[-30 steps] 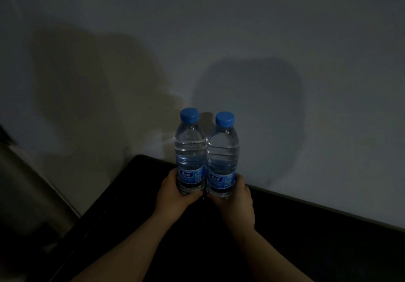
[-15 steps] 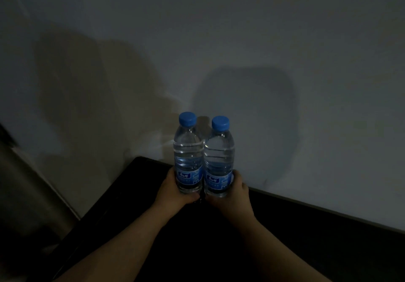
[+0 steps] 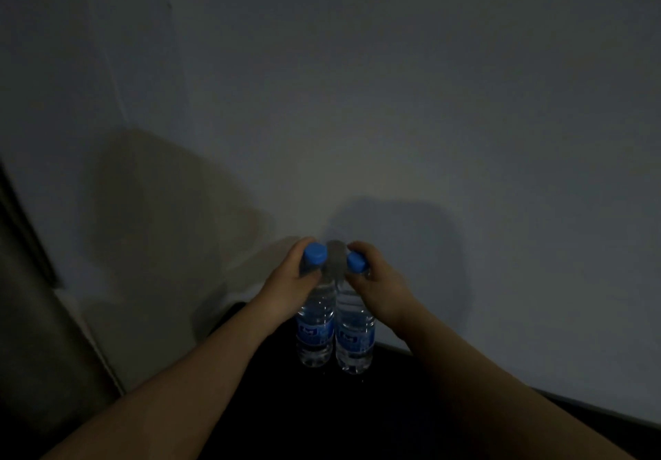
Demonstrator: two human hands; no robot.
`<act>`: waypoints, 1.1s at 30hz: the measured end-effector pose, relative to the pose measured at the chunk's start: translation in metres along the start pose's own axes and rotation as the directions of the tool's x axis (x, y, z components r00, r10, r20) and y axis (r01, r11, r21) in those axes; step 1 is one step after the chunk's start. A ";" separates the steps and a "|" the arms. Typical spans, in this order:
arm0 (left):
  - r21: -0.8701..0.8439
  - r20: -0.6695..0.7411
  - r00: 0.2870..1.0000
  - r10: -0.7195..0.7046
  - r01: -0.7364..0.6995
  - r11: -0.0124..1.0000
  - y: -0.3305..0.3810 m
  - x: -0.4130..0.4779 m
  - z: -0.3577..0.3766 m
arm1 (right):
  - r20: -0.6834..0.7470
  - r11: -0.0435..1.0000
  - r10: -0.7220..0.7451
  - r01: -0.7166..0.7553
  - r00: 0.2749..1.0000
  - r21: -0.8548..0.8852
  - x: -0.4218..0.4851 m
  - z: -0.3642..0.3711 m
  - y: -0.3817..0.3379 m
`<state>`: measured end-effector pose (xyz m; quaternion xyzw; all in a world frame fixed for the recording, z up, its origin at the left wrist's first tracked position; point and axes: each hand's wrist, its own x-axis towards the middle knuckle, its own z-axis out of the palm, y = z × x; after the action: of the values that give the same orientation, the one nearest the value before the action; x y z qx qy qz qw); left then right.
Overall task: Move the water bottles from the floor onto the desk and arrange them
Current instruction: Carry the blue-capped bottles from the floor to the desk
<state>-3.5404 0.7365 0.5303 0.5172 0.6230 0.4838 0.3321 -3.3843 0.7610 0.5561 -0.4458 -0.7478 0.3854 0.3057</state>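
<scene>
Bottles stood upright, touching, on the desk (image 3: 357, 420). I logged left hand (image 3: 290, 281) gripping left bottle (image 3: 316, 332) below its cap, right hand (image 3: 382, 281) likewise right bottle (image 3: 355, 340). Judged full, heavy, slippery; labelled waist seemed surer hold.

Only one camera films this. It sits on the person's head and looks forward and a bit down. The view is wide. The pale wall (image 3: 393, 84) is straight ahead and fills most of the picture. The dark desk (image 3: 332, 424) lies along the bottom, close under the camera. Both arms come in from the bottom corners. Near the middle, the left hand (image 3: 289, 281) holds the top of the left bottle (image 3: 316, 320), and the right hand (image 3: 379, 284) holds the top of the right bottle (image 3: 354, 331). The light is dim.
</scene>
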 end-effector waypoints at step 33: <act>0.491 -0.083 0.995 0.051 -0.004 0.871 0.048 -0.027 -0.009 | -0.103 0.967 0.183 -0.198 0.978 -0.159 -0.010 -0.009 -0.025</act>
<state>-3.5268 0.7078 0.5765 0.5702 0.7325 0.3384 0.1541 -3.3838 0.7474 0.5813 -0.5563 -0.7172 0.3286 0.2612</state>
